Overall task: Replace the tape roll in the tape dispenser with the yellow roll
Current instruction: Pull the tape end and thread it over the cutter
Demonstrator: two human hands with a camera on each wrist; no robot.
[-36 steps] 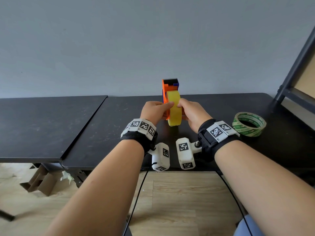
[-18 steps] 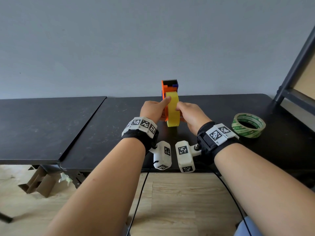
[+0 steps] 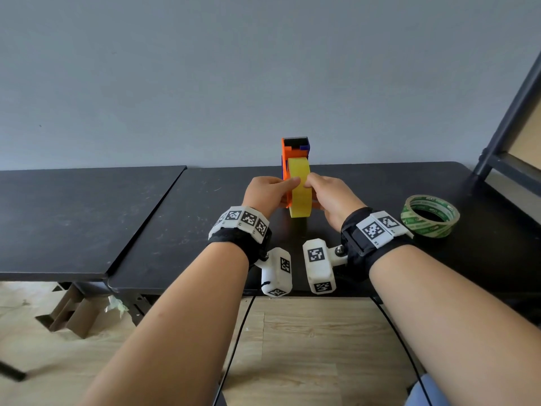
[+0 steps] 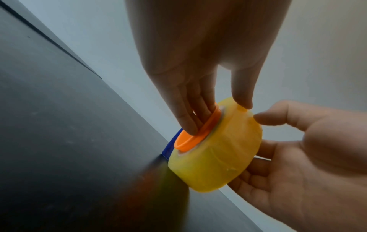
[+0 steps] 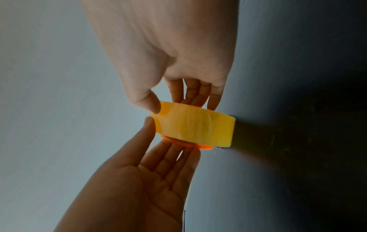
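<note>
An orange tape dispenser [image 3: 293, 148] with blue parts stands upright mid-table. The yellow roll [image 3: 299, 197] sits on its orange hub [image 4: 195, 132], edge towards me, bottom rim near the table. My left hand [image 3: 288, 184] is on the roll's left side, its straight fingers [image 4: 188, 119] pressing flat on the hub and its thumb tip on the roll's rim by a small raised tape tab. My right hand [image 3: 311, 183] holds the roll [image 5: 194, 125] from the right, fingers curled behind its far face and thumb [image 5: 152, 105] on the rim.
A green-printed tape roll [image 3: 429, 215] lies flat on the black table [image 3: 181, 230] to the right. A second black table [image 3: 73, 215] adjoins on the left. A dark shelf frame [image 3: 509, 118] stands at the far right. The grey wall is just behind the dispenser.
Both hands stay on the roll. The left finger that pointed up along the roll's side half a second ago now lies lower across its near rim. Dispenser and roll have hardly moved.
</note>
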